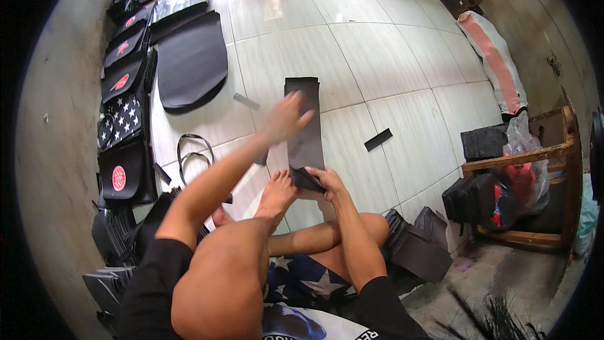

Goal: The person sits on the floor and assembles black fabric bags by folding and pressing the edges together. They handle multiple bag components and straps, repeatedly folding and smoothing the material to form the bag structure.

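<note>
- Right hand [329, 182] is pinching the folded near end of a long dark panel [305, 141].
- Panel is lying mid-floor, between the tiled floor's [277, 56] left and right edges.
- Left hand [289, 119] is reaching over panel's far half, blurred, thumb and fingers spreading; can't tell if touching.
- Bare foot [277, 195] is resting beside panel's near end.
- Small black strip [378, 140] is lying right of panel.

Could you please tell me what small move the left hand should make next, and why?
I would probably lay the left hand flat on the long strip to steady it: the right hand grips its near end, which looks folded up, while the left is blurred above the far part, and I cannot tell whether it touches.
</note>
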`<state>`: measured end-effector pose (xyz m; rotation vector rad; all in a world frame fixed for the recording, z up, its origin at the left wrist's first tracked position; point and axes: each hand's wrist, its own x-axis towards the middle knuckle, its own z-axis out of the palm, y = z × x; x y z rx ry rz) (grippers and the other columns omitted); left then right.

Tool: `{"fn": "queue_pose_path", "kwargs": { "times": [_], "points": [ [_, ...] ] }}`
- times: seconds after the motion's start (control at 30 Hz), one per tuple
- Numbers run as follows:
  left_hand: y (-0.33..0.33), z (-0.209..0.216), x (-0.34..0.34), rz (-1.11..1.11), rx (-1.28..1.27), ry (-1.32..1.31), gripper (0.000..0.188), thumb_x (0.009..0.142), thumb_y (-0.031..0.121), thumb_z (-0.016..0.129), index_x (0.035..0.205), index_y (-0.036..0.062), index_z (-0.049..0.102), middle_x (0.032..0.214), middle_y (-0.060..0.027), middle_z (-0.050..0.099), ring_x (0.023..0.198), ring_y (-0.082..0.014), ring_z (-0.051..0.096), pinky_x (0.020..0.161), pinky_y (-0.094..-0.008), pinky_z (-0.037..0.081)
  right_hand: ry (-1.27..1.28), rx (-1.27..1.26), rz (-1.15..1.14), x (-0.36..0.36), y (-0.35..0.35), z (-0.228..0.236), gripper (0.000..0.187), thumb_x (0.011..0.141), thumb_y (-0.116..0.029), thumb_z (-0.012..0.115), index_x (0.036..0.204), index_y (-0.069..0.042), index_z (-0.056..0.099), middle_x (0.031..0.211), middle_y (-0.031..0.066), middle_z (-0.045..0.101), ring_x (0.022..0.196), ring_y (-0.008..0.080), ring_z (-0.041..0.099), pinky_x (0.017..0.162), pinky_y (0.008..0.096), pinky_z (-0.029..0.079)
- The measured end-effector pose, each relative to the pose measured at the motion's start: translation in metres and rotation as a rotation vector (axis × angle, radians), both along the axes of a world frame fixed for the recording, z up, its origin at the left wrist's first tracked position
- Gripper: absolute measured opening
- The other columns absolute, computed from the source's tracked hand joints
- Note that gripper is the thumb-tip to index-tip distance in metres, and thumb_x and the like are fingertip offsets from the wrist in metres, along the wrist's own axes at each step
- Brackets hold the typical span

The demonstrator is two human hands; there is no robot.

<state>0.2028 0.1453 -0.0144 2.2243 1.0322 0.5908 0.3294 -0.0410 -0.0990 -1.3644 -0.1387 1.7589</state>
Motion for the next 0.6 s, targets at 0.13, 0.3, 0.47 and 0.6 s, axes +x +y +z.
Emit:
{"fn": "queue_pose_path", "kwargs": {
  "times": [0.13, 0.3, 0.47, 0.6],
  "points": [
    [-0.039, -0.046, -0.069, 0.188, -1.044, 0.241, 0.059, 0.089, 0.052, 0.060, 0.103, -0.0049, 0.056, 0.084, -0.0172, 0.066, 0.076, -0.0231, 0.066, 0.067, -0.0346, 0.054, 0.089, 0.077, -0.033, -0.010, -0.004, 0.015, 0.025, 0.090, -0.014, 0.068, 0.107, 0.001, 0.057, 0.094, 0.0108, 0.070, 0.075, 0.0191, 0.071, 0.064, 0.0313, 0.060],
    [-0.079, -0.080, -0.060, 0.347, -1.756, -0.649, 0.049, 0.089, 0.034, 0.066, 0.108, -0.0102, 0.056, 0.088, -0.0149, 0.065, 0.069, -0.0245, 0.067, 0.065, -0.0359, 0.058, 0.056, 0.155, -0.025, -0.024, -0.001, 0.016, 0.027, 0.091, -0.018, 0.068, 0.108, -0.001, 0.057, 0.099, 0.0102, 0.068, 0.079, 0.0164, 0.069, 0.061, 0.0280, 0.060],
    [-0.084, -0.098, -0.058, 0.303, -1.641, -0.534, 0.026, 0.090, 0.003, 0.060, 0.113, -0.0066, 0.053, 0.101, -0.0163, 0.063, 0.091, -0.0248, 0.065, 0.079, -0.0376, 0.056, -0.120, 0.163, -0.034, -0.032, -0.006, 0.004, 0.035, 0.088, -0.028, 0.069, 0.110, -0.003, 0.057, 0.095, 0.0061, 0.065, 0.070, 0.0132, 0.064, 0.056, 0.0227, 0.054],
    [-0.092, -0.091, -0.057, 0.411, -1.451, -0.523, 0.026, 0.089, 0.003, 0.060, 0.114, -0.0045, 0.054, 0.101, -0.0141, 0.063, 0.089, -0.0236, 0.065, 0.075, -0.0361, 0.055, -0.042, 0.105, -0.089, -0.036, -0.011, 0.032, 0.036, 0.089, -0.027, 0.066, 0.114, -0.002, 0.057, 0.090, 0.0048, 0.062, 0.078, 0.0157, 0.062, 0.074, 0.0271, 0.052]
  ]
}}
